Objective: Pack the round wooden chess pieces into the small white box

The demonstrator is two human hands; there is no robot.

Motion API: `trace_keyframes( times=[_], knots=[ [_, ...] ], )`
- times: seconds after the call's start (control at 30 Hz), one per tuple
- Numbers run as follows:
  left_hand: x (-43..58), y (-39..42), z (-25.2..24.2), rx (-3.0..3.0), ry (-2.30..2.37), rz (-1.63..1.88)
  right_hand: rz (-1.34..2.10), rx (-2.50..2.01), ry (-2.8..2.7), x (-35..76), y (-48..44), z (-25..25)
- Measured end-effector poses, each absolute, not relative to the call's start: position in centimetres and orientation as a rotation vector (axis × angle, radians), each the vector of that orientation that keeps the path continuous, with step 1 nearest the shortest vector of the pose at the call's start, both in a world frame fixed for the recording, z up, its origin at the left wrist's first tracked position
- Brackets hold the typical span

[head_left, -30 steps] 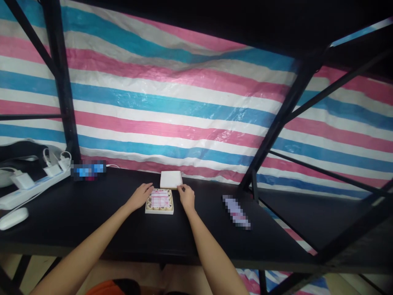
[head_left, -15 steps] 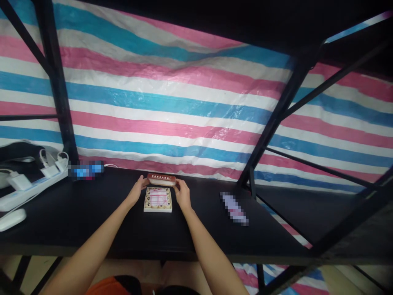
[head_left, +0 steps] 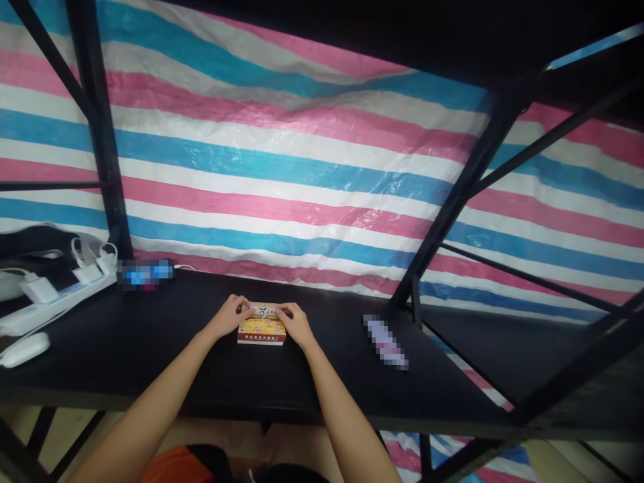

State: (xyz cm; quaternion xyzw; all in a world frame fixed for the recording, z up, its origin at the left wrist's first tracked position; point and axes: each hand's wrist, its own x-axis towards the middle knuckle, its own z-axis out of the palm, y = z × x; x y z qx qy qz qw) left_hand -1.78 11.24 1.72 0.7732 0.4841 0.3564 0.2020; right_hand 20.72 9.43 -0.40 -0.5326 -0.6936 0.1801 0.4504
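Observation:
A small Chinese chess box stands on the black desk, its yellow and red box lid [head_left: 261, 327] lying over the white box base [head_left: 260, 343]. A thin strip of the base shows below the lid's near edge. My left hand [head_left: 232, 315] grips the lid at its far left corner, fingers bent over the top. On the far right corner, my right hand [head_left: 296, 322] holds it the same way. The pieces inside are hidden under the lid.
A white power strip [head_left: 65, 302] with plugged-in chargers lies at the left, with a white rounded device [head_left: 25, 350] before it. Blurred-out items sit at the back left and on the right [head_left: 385, 342]. Black metal posts [head_left: 443, 215] frame the desk.
The box lid has come down from behind the base onto it, covering the pieces and the paper. Both hands moved with it and now rest on its top corners.

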Motion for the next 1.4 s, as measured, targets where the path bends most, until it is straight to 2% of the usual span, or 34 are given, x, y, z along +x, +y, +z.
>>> trace_keyframes(
  times=[0.27,0.47,0.8,0.97,1.17,1.4],
  knots=[
    [-1.6,10.0,1.4,2.168,1.62,0.91,0.39,-1.507,-1.717,20.5,8.7,-0.3],
    [-1.4,10.3,1.5,2.058,1.604,0.932,0.459,-1.537,-1.673,20.0,8.9,-0.2],
    [-0.3,10.9,1.1,1.721,1.079,1.141,0.882,-1.162,-1.453,19.2,9.6,-0.4],
    [-1.0,11.0,1.7,1.724,0.89,1.212,1.044,-0.942,-1.532,19.7,9.2,-0.4],
    [-2.4,11.2,1.4,2.073,0.836,1.147,0.611,-1.043,-1.693,20.3,8.8,0.1],
    [-2.1,10.3,2.4,2.311,0.742,1.381,0.066,-0.792,-1.746,20.7,7.9,1.2]
  ],
)
